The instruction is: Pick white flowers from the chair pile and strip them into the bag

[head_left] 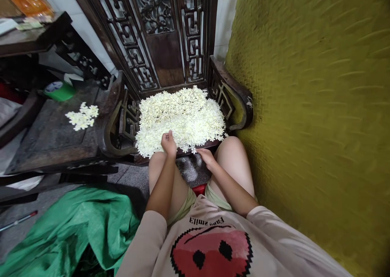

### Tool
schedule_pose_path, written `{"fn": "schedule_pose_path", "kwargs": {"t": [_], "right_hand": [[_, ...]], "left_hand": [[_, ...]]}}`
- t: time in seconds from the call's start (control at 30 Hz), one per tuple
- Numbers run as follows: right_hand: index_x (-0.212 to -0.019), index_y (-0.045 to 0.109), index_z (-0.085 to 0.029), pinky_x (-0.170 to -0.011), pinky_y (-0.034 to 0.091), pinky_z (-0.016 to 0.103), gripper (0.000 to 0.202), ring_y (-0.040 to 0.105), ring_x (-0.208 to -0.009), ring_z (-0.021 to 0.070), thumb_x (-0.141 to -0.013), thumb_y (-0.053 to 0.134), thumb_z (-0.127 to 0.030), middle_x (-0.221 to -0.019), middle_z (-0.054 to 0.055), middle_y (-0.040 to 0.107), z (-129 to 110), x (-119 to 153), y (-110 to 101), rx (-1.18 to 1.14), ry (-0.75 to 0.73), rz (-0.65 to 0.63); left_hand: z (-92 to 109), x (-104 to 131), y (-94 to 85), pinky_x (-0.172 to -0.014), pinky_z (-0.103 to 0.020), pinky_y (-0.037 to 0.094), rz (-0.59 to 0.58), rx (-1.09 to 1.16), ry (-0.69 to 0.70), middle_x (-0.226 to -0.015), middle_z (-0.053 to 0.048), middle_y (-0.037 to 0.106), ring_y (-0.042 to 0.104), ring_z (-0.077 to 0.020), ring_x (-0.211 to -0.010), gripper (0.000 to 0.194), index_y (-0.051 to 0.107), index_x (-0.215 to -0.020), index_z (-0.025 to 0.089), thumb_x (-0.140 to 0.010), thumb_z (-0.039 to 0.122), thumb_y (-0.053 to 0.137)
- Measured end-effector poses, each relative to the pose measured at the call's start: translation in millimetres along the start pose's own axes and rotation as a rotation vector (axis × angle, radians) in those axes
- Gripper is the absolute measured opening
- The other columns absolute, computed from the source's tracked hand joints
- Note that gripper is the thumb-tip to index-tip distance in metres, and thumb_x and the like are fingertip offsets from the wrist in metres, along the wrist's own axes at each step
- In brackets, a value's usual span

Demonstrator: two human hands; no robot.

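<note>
A thick layer of small white flowers [183, 114] covers the seat of a dark carved wooden chair [248, 106] in front of me. My left hand [169, 143] is closed over the near edge of the flowers, thumb side up. Whatever its fingers pinch is too small to make out. Lower and to the right, my right hand [207, 157] reaches the front edge of the seat with its fingers together. At its fingertips is a single white flower [193, 150], which it appears to pinch.
Left of the chair, a second dark wooden seat [61, 126] bears a small cluster of white flowers [83, 116] and a green roll of tape [59, 90]. Green cloth [100, 216] lies on the floor at lower left. A yellow textured surface [310, 118] rises close on the right.
</note>
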State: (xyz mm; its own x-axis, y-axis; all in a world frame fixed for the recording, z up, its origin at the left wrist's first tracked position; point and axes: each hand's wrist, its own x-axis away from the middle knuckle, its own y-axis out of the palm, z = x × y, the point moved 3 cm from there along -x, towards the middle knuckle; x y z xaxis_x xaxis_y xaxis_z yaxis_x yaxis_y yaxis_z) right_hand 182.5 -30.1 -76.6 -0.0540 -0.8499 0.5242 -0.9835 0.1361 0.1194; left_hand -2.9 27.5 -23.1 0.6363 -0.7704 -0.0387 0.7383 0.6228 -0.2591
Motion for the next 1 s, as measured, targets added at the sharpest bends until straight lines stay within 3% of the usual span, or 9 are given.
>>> {"fn": "schedule_pose_path", "kwargs": {"t": [0.1,0.2,0.27,0.37,0.43,0.67,0.83,1.0], "right_hand": [[-0.068,0.07,-0.015,-0.07,0.039,0.028,0.028,0.057,-0.07,0.0166,-0.057,0.07,-0.041,-0.07,0.003,0.068,2.4,-3.7,-0.1,0.0,-0.007,-0.007],[-0.068,0.069,-0.016,-0.07,0.04,0.028,0.028,0.057,-0.071,0.0167,-0.058,0.069,-0.042,-0.071,0.003,0.069,5.6,-6.0,0.1,0.006,-0.024,0.008],[-0.068,0.069,-0.016,-0.069,0.039,0.028,0.028,0.057,-0.069,0.0164,-0.059,0.068,-0.042,-0.07,0.003,0.068,8.6,-6.1,2.4,0.023,-0.023,0.013],[-0.064,0.068,-0.016,-0.067,0.039,0.027,0.028,0.055,-0.067,0.0158,-0.06,0.065,-0.043,-0.065,0.002,0.065,12.5,-4.4,9.3,0.058,-0.031,-0.039],[-0.061,0.067,-0.016,-0.065,0.038,0.027,0.029,0.054,-0.066,0.0154,-0.062,0.062,-0.044,-0.064,0.002,0.064,13.9,-3.2,13.1,0.076,-0.055,-0.091],[-0.061,0.067,-0.015,-0.067,0.036,0.027,0.026,0.053,-0.064,0.0147,-0.059,0.064,-0.041,-0.064,0.002,0.065,13.7,-0.1,3.7,0.161,-0.053,-0.066],[-0.064,0.069,-0.015,-0.063,0.034,0.026,0.026,0.05,-0.062,0.0132,-0.057,0.066,-0.04,-0.063,0.001,0.064,16.0,14.5,1.3,0.134,-0.035,-0.085],[-0.062,0.062,-0.017,-0.051,0.023,0.024,0.03,0.034,-0.047,0.0081,-0.055,0.066,-0.045,-0.048,-0.006,0.047,34.6,30.5,17.5,0.024,0.088,-0.057]], "left_hand": [[-4.8,-18.8,0.2,-0.065,-0.023,0.039,-0.011,-0.039,-0.021,-0.066,0.003,0.054,0.051,-0.0114,-0.062,0.023,0.056,-0.087,0.019,-0.082,0.042,0.055],[-14.3,2.4,0.7,-0.065,-0.024,0.041,-0.076,-0.077,-0.052,-0.069,0.001,0.057,0.054,-0.013,-0.065,0.028,0.057,-0.1,0.019,-0.084,0.041,0.051],[-18.7,30.2,4.0,-0.065,-0.025,0.042,-0.213,-0.096,-0.014,-0.071,-0.001,0.059,0.054,-0.0133,-0.065,0.025,0.06,-0.094,0.019,-0.085,0.039,0.049],[-24.5,69.6,12.4,-0.066,-0.026,0.043,-0.527,-0.139,0.056,-0.073,-0.001,0.062,0.055,-0.0141,-0.067,0.018,0.065,-0.088,0.019,-0.079,0.033,0.056],[-27.4,83.7,14.8,-0.071,-0.028,0.044,-0.621,-0.17,0.149,-0.077,-0.003,0.063,0.056,-0.0149,-0.071,0.014,0.066,-0.083,0.019,-0.078,0.028,0.057],[-43.9,81.9,7.0,-0.071,-0.029,0.045,-0.613,-0.226,0.166,-0.081,-0.005,0.061,0.054,-0.0146,-0.069,0.015,0.067,-0.085,0.018,-0.076,0.02,0.056],[-49.2,86.3,-5.0,-0.07,-0.028,0.044,-0.771,-0.196,0.079,-0.079,-0.004,0.063,0.055,-0.0141,-0.069,0.015,0.066,-0.081,0.018,-0.076,0.028,0.057],[-50.6,89.1,-16.2,-0.065,-0.026,0.041,-0.788,-0.216,0.038,-0.068,-0.001,0.06,0.051,-0.0129,-0.064,0.011,0.062,-0.071,0.018,-0.073,0.028,0.058]]}}
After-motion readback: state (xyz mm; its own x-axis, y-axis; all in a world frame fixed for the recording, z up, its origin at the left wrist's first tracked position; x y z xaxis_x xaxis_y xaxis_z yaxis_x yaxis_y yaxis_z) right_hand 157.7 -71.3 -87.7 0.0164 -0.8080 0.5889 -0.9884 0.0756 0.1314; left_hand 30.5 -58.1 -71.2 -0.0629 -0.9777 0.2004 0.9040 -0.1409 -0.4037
